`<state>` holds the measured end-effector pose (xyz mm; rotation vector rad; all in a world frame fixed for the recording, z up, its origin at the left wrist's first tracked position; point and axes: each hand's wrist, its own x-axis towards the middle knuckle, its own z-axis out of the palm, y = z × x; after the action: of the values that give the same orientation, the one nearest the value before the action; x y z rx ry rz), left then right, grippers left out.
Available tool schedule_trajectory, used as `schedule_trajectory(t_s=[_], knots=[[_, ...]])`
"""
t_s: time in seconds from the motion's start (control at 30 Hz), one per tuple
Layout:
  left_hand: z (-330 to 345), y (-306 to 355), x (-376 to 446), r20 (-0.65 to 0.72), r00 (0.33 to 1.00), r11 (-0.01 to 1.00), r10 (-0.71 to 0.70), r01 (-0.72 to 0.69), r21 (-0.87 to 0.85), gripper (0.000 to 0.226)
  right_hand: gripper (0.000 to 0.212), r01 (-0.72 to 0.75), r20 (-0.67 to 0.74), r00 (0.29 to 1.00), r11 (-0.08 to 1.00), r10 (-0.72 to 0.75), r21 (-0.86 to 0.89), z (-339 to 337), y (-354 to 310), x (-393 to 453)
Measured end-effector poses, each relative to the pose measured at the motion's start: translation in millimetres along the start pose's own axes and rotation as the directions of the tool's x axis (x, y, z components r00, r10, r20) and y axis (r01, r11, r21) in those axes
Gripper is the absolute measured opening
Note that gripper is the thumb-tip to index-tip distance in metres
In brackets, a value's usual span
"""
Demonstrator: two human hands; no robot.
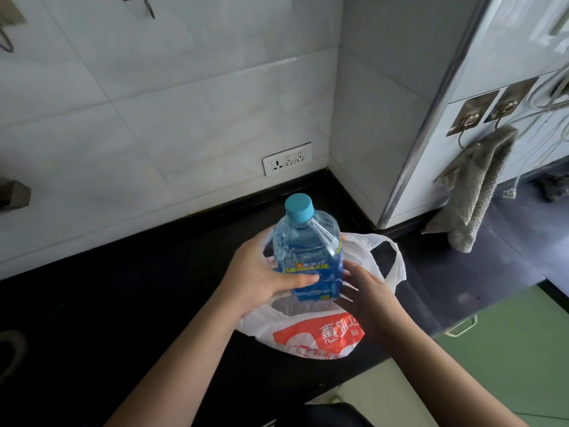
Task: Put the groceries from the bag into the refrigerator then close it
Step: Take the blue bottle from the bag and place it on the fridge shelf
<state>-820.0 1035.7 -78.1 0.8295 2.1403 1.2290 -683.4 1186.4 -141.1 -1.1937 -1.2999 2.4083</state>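
A clear plastic bottle (pixel 308 257) with a turquoise cap and a blue label stands upright above the open mouth of a white plastic bag (pixel 311 334) with red print. My left hand (pixel 261 275) grips the bottle's left side, thumb across the label. My right hand (pixel 366 294) is pressed against the bottle's lower right side and the bag's edge. The bag lies on a black countertop (pixel 138 303). The white refrigerator (pixel 480 97) stands at the right, its door shut in this view.
White tiled wall with a socket plate (pixel 287 158) runs behind the counter. A grey towel (pixel 475 186) hangs from hooks on the refrigerator's side, with white cables beside it. A green cabinet front with a handle (pixel 462 326) sits at lower right.
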Motion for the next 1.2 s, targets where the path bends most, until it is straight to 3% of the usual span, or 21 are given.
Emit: schedule_trajectory(t_s=[0.17,0.5,0.83,1.2], knots=[[-10,9,-13,0.017,0.999,0.999,0.027,-0.027,0.032,0.080,0.024,-0.035,0.046,0.999,0.991,0.029,0.129,12,2,-14],[-43,4,-57,0.005,0.998,0.998,0.070,-0.070,-0.001,0.072,0.029,-0.072,0.164,0.985,0.995,0.059,0.074,45,26,-52],[-75,-4,-95,0.007,0.976,0.953,0.219,-0.213,-0.216,0.073,0.031,-0.021,0.191,0.981,0.985,-0.012,0.169,84,36,-101],[-107,11,-126,0.030,0.936,0.877,0.351,-0.317,-0.361,0.051,0.038,-0.006,0.190,0.981,0.971,-0.040,0.238,102,36,-154]])
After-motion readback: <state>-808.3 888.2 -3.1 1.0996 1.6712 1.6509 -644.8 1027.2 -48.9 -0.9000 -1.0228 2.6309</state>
